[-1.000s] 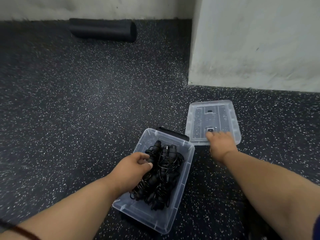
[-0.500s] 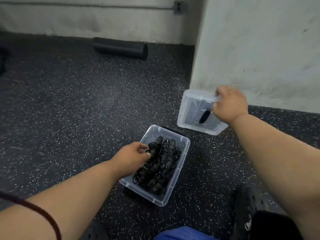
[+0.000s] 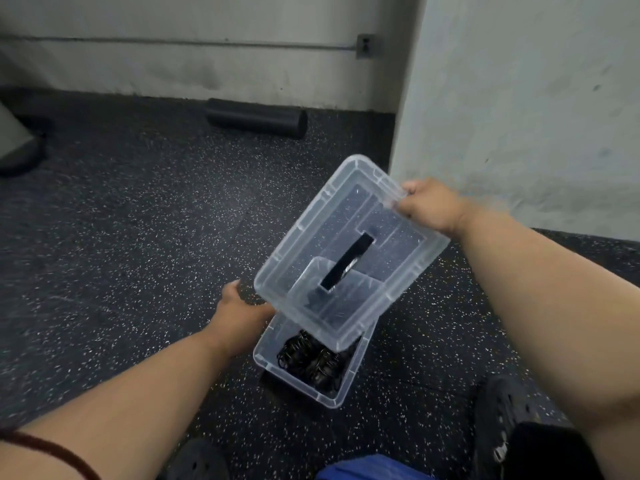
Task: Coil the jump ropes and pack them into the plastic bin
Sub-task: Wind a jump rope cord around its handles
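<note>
From my head view, the plastic bin (image 3: 313,379) sits on the speckled floor (image 3: 138,237) just ahead of my feet, and I take it as my landmark. The coiled jump ropes (image 3: 311,358) lie inside it, a dark tangle against its near end; I cannot tell how many there are. I judge the packing done and the closing step in hand.

My right hand (image 3: 429,207) grips the far right corner of the clear lid (image 3: 346,251), fingers curled over its rim. The lid hangs tilted above the bin, its low corner covering the bin's far end, its high corner up by my hand. A dark handle strap (image 3: 348,263) runs across the lid's middle.

My left hand (image 3: 239,306) is at the bin's left far corner, beside the rim. Its fingertips are hidden behind the lid's edge, so I cannot say whether it is clasping the rim or only resting there.

To do this well, I think I should turn the lid until its long sides run with the bin's long sides, then lower it flat rather than corner first. My left hand should steady the bin so it does not skid. Any loop standing above the rim would stop the lid seating, so I would tuck it down before pressing round the edges.

Beyond the bin, a dark foam roller (image 3: 256,117) lies by the wall (image 3: 173,71), well apart.
</note>
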`<state>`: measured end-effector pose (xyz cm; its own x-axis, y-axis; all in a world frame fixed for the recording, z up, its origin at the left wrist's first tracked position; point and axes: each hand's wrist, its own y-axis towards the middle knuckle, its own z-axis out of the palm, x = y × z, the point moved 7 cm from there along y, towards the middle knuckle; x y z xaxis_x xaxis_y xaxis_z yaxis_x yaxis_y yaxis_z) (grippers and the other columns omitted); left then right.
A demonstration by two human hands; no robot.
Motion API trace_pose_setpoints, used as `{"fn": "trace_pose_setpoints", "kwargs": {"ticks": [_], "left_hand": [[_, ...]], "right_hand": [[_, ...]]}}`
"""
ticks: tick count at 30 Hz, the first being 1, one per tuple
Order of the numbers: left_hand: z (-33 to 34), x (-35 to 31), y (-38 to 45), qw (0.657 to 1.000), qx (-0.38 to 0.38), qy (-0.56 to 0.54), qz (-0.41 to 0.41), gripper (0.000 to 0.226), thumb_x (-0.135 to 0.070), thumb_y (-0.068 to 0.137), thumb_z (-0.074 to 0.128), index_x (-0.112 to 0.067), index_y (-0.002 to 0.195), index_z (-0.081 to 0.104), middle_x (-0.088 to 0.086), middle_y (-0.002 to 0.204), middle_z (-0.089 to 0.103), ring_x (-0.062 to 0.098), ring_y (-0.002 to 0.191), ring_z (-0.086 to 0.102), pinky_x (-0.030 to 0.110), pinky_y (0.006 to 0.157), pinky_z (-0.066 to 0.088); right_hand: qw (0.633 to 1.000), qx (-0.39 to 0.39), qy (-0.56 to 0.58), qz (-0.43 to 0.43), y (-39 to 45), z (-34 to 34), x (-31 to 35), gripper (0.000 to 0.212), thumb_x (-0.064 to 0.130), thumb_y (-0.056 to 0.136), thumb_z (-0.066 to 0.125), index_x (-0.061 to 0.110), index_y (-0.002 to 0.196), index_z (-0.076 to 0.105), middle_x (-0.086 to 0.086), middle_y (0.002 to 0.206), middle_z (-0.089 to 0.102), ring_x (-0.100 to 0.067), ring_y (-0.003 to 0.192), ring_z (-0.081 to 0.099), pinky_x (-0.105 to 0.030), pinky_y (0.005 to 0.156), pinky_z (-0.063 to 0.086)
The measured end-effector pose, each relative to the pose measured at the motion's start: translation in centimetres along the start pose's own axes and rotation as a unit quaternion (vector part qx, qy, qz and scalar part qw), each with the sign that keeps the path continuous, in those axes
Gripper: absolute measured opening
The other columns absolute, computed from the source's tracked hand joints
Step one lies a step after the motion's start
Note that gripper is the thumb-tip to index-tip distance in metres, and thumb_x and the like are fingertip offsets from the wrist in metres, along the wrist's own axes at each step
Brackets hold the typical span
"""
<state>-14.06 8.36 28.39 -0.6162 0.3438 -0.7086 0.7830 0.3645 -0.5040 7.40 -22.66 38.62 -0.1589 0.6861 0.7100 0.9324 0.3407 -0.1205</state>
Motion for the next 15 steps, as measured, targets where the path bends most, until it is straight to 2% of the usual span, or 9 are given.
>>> {"fn": "trace_pose_setpoints", "kwargs": {"ticks": [2, 4, 5, 7, 8, 10, 13, 15], "left_hand": [[0.8, 0.4, -0.1, 0.999, 0.05, 0.005, -0.004, 0.101, -0.04, 0.088, 0.079, -0.029, 0.163, 0.013, 0.01, 0.152, 0.053, 0.022, 0.116, 0.063, 0.045, 0.107, 0.051], [2.0, 1.3, -0.1, 0.994, 0.099, 0.03, -0.021, 0.08, -0.028, 0.099, 0.07, -0.019, 0.162, 0.021, 0.003, 0.13, 0.064, 0.011, 0.099, 0.063, 0.036, 0.099, 0.049], [2.3, 1.8, 0.1, 0.993, 0.108, 0.049, -0.023, 0.075, -0.027, 0.1, 0.069, -0.017, 0.161, 0.025, 0.0, 0.124, 0.065, 0.012, 0.1, 0.063, 0.037, 0.101, 0.048], [2.9, 2.6, 0.5, 0.989, 0.126, 0.074, -0.036, 0.074, -0.029, 0.1, 0.068, -0.016, 0.16, 0.029, 0.002, 0.126, 0.065, 0.017, 0.108, 0.063, 0.038, 0.102, 0.048], [3.1, 2.8, 0.7, 0.987, 0.132, 0.087, -0.041, 0.075, -0.031, 0.099, 0.068, -0.016, 0.161, 0.029, 0.003, 0.129, 0.065, 0.018, 0.109, 0.063, 0.036, 0.098, 0.048], [3.4, 3.1, 1.2, 0.985, 0.129, 0.105, -0.042, 0.076, -0.034, 0.098, 0.068, -0.018, 0.162, 0.03, 0.0, 0.125, 0.063, 0.014, 0.104, 0.062, 0.03, 0.088, 0.045], [3.8, 3.5, 1.7, 0.984, 0.125, 0.116, -0.052, 0.07, -0.033, 0.1, 0.067, -0.018, 0.159, 0.034, -0.008, 0.113, 0.055, -0.001, 0.087, 0.055, 0.016, 0.066, 0.041], [3.9, 4.3, 2.3, 0.983, 0.124, 0.118, -0.072, 0.07, -0.033, 0.1, 0.068, -0.017, 0.159, 0.035, -0.012, 0.108, 0.054, -0.004, 0.085, 0.053, 0.015, 0.066, 0.04]], "right_hand": [[0.997, 0.068, 0.003, 0.032, 0.2, 2.6, -2.2, 0.007, 0.012, 0.093, 0.063, 0.007, 0.089, 0.067, -0.004, 0.079, 0.062, -0.018, 0.07, 0.055, -0.028, 0.063, 0.045], [0.99, 0.131, 0.001, 0.056, 0.4, 5.5, -4.3, 0.007, 0.011, 0.092, 0.059, 0.008, 0.088, 0.065, -0.003, 0.08, 0.061, -0.014, 0.065, 0.054, -0.026, 0.058, 0.047], [0.986, 0.152, 0.004, 0.065, 0.5, 6.9, -5.2, 0.008, 0.011, 0.092, 0.059, 0.01, 0.085, 0.063, -0.002, 0.079, 0.06, -0.012, 0.063, 0.054, -0.025, 0.059, 0.048], [0.979, 0.183, 0.021, 0.087, 1.0, 9.8, -7.1, 0.011, 0.011, 0.092, 0.059, 0.013, 0.081, 0.062, -0.002, 0.079, 0.061, -0.011, 0.063, 0.056, -0.028, 0.063, 0.051], [0.975, 0.197, 0.026, 0.097, 1.3, 11.2, -7.9, 0.011, 0.012, 0.092, 0.06, 0.013, 0.083, 0.064, -0.003, 0.081, 0.062, -0.012, 0.064, 0.058, -0.03, 0.065, 0.054], [0.973, 0.207, 0.01, 0.104, 2.2, 13.8, -9.2, 0.012, 0.019, 0.097, 0.061, 0.011, 0.093, 0.068, -0.007, 0.086, 0.066, -0.018, 0.071, 0.063, -0.038, 0.07, 0.058], [0.982, 0.165, -0.035, 0.087, 4.1, 16.2, -10.2, 0.017, 0.026, 0.1, 0.06, 0.015, 0.107, 0.07, -0.008, 0.095, 0.073, -0.028, 0.085, 0.072, -0.045, 0.079, 0.061], [0.984, 0.143, -0.064, 0.082, 5.2, 17.4, -10.9, 0.018, 0.023, 0.101, 0.054, 0.022, 0.109, 0.07, -0.005, 0.093, 0.073, -0.029, 0.087, 0.072, -0.043, 0.076, 0.06]]}}
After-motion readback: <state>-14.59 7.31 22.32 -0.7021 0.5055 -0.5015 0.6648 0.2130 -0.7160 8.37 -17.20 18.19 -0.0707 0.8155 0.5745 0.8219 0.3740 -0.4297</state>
